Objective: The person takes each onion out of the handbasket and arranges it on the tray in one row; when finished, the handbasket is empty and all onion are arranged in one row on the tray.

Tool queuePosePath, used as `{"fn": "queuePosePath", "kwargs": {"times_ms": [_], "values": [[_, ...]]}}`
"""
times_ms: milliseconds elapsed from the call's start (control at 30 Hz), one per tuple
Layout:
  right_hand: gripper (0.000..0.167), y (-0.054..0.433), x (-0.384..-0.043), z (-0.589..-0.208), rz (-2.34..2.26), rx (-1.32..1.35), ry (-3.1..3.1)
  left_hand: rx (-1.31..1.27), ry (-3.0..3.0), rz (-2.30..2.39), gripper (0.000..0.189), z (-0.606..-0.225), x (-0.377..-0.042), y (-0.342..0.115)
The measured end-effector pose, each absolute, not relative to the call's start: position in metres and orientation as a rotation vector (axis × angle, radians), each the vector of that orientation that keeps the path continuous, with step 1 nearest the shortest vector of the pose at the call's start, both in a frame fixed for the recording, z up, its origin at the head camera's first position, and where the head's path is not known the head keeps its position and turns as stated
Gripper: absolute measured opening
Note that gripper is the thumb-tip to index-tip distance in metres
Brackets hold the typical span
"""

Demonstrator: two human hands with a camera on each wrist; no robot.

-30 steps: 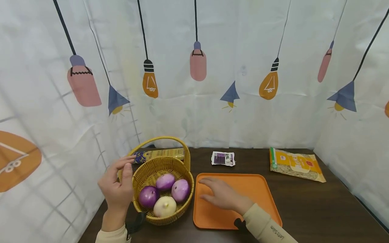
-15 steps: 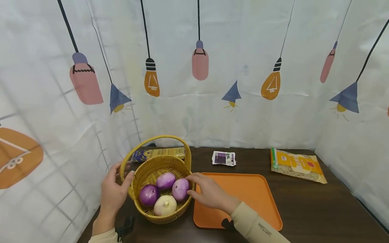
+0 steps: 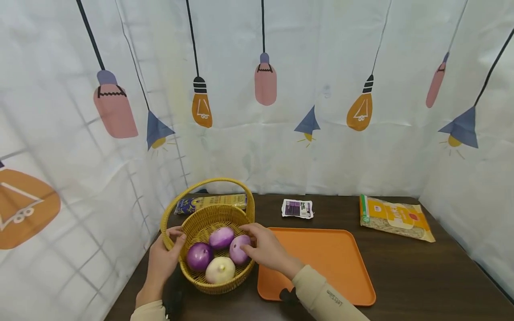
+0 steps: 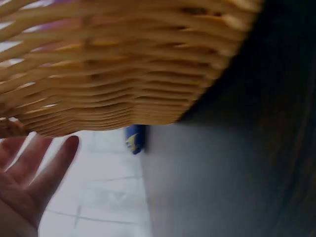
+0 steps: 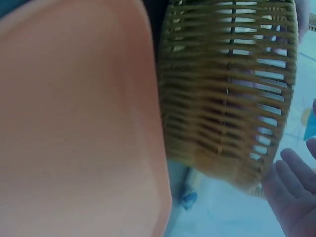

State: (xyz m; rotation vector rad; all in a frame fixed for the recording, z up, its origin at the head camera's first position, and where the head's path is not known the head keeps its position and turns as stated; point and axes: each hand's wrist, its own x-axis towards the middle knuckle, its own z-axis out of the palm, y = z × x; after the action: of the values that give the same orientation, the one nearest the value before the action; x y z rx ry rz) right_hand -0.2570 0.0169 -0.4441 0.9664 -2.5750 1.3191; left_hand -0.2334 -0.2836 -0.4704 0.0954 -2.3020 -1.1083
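A yellow wicker basket (image 3: 201, 280) with a tall handle (image 3: 218, 180) stands on the dark table. Inside lie two pale purple onions (image 3: 221, 238) (image 3: 238, 253), a deep purple onion (image 3: 200, 257) and a peeled white onion (image 3: 220, 271). My left hand (image 3: 163, 258) holds the basket's left rim beside the handle base. Its fingers (image 4: 52, 173) show against the outer wall in the left wrist view. Over the right rim reaches my right hand (image 3: 267, 247), fingers spread, its thumb touching or close beside the rightmost onion. Its fingers (image 5: 286, 190) show near the rim in the right wrist view.
Right of the basket lies an orange tray (image 3: 321, 263), partly under my right forearm. A blue and yellow packet (image 3: 217, 203) is behind the basket. Farther back are a small white and purple packet (image 3: 297, 208) and a yellow bag (image 3: 395, 218). A patterned curtain (image 3: 237, 147) surrounds the table.
My right hand has moved left from above the tray to the basket's right rim. My left hand has lowered onto the left rim. The onions stay in the basket.
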Motion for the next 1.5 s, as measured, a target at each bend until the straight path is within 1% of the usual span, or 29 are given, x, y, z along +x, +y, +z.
{"fn": "queuePosePath", "kwargs": {"times_ms": [67,167,367,467,600,667,733,800,933,1067,1233,1500], "values": [[0.044,0.01,-0.259,-0.445,1.32,0.953,-2.591,0.103,-2.241,-1.105,0.011,-0.477,-0.236,-0.282],[0.045,0.002,-0.262,-0.447,1.303,0.938,-2.594,0.092,-2.151,-1.111,0.016,-0.485,-0.237,-0.28],[0.045,-0.013,-0.27,-0.451,1.289,0.908,-2.593,0.045,-2.039,-1.211,0.016,-0.495,-0.24,-0.277],[0.044,-0.021,-0.277,-0.452,1.306,0.887,-2.605,0.045,-2.029,-1.248,0.005,-0.496,-0.241,-0.274],[0.043,-0.032,-0.287,-0.455,1.278,0.876,-2.625,0.034,-2.006,-1.276,0.008,-0.491,-0.238,-0.267],[0.043,-0.035,-0.292,-0.455,1.253,0.862,-2.642,0.01,-1.99,-1.293,0.003,-0.486,-0.234,-0.262],[0.044,-0.038,-0.296,-0.456,1.244,0.849,-2.673,-0.013,-1.979,-1.309,0.009,-0.48,-0.23,-0.257],[0.046,-0.04,-0.3,-0.458,1.271,0.835,-2.706,-0.018,-1.977,-1.315,0.013,-0.475,-0.226,-0.253],[0.053,-0.045,-0.306,-0.46,1.298,0.819,-2.768,-0.001,-1.977,-1.327,0.011,-0.472,-0.221,-0.25],[0.057,-0.049,-0.309,-0.461,1.268,0.806,-2.815,-0.012,-1.961,-1.339,0.009,-0.472,-0.219,-0.25],[0.062,-0.049,-0.309,-0.463,1.182,0.824,-2.857,-0.027,-1.941,-1.332,0.01,-0.475,-0.219,-0.25],[0.065,-0.048,-0.307,-0.463,1.023,0.903,-2.871,-0.017,-1.944,-1.338,0.012,-0.474,-0.221,-0.25]]}}
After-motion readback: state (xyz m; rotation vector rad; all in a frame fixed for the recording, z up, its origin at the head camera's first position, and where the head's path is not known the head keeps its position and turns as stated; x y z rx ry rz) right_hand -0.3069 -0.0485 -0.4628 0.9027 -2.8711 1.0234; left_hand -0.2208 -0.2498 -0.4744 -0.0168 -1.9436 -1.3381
